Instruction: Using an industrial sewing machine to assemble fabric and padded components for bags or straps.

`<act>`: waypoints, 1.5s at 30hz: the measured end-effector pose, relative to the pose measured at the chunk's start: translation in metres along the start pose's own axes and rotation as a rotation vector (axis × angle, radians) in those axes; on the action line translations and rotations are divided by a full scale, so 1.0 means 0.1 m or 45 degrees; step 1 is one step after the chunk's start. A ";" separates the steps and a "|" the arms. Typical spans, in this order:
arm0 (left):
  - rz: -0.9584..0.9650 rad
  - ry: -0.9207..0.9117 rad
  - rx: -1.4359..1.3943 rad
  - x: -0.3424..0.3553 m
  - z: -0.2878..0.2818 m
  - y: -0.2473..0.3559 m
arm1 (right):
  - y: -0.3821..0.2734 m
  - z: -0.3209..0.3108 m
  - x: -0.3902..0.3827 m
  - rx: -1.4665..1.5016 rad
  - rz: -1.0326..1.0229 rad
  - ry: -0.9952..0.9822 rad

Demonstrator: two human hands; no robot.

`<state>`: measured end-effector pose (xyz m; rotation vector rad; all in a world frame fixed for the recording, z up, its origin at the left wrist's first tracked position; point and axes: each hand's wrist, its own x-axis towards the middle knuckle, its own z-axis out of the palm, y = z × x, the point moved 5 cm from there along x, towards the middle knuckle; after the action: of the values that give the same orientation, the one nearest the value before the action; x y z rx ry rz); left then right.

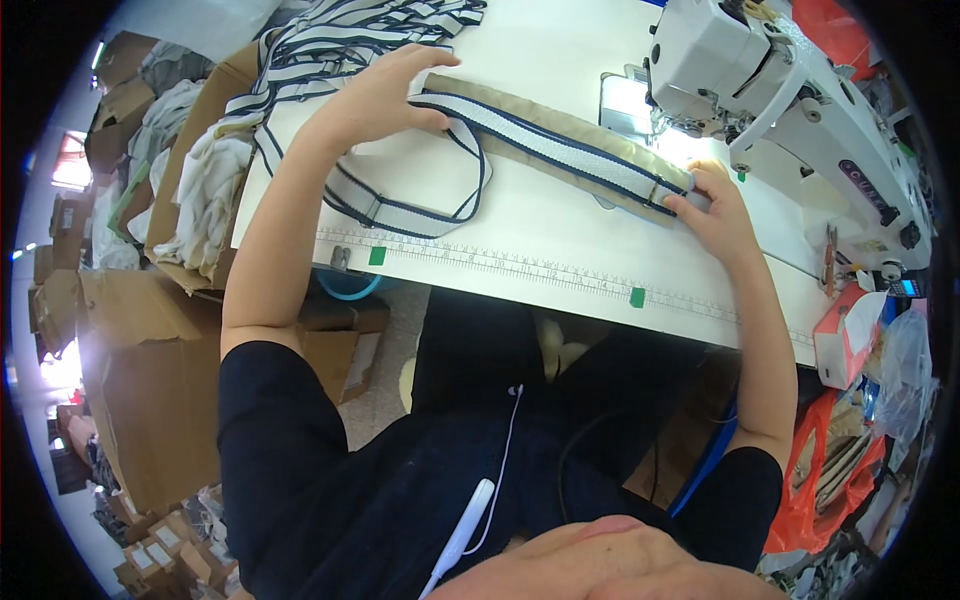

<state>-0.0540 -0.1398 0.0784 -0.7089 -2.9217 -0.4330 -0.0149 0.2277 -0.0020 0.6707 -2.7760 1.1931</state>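
A white webbing strap (pixel 560 148) with dark blue edges lies along a khaki fabric strip (pixel 610 143) on the white table. My right hand (pixel 718 212) grips the right end of the strap and strip together, thumb on top, close to the sewing machine (pixel 765 75). At the other end my left hand (pixel 385 100) is open, thumb and fingers spread apart around the strap's left end. From there the strap's slack curls into a loop (pixel 410 222) on the table in front of that hand.
A pile of similar striped straps (pixel 345 45) covers the table's far left. Along the near edge runs a measuring scale (pixel 500 262) with green marks. Left of the table stands a cardboard box (pixel 205 150) of pale cloth; at right are a small red-and-white box (pixel 842 340) and a red plastic bag (pixel 825 480).
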 end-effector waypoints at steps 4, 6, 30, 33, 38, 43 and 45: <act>0.204 -0.102 -0.175 0.11 0.21 0.56 | 0.00 0.01 -0.01 0.020 0.026 0.004; 0.330 -0.113 -0.055 0.16 0.37 0.75 | -0.01 0.02 0.00 0.017 0.015 0.011; 0.124 -0.233 -0.052 0.05 0.52 0.46 | -0.29 0.02 0.01 -0.269 -0.308 0.084; 0.204 -0.184 -0.032 -0.03 0.49 0.31 | -0.23 0.02 0.00 -0.319 -0.338 0.053; 0.264 -0.177 -0.129 -0.06 0.51 0.21 | -0.27 0.02 -0.08 -0.291 -0.365 0.068; 0.295 -0.144 -0.026 -0.13 0.46 0.24 | -0.64 0.15 -0.11 -0.500 -0.727 -0.110; 0.288 -0.162 0.029 -0.16 0.44 0.25 | -0.65 0.18 -0.11 -0.496 -0.700 -0.156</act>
<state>-0.0292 -0.1123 0.0398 -1.0859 -2.9076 -0.3420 0.0236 0.1794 0.0272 1.3628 -2.5262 0.5054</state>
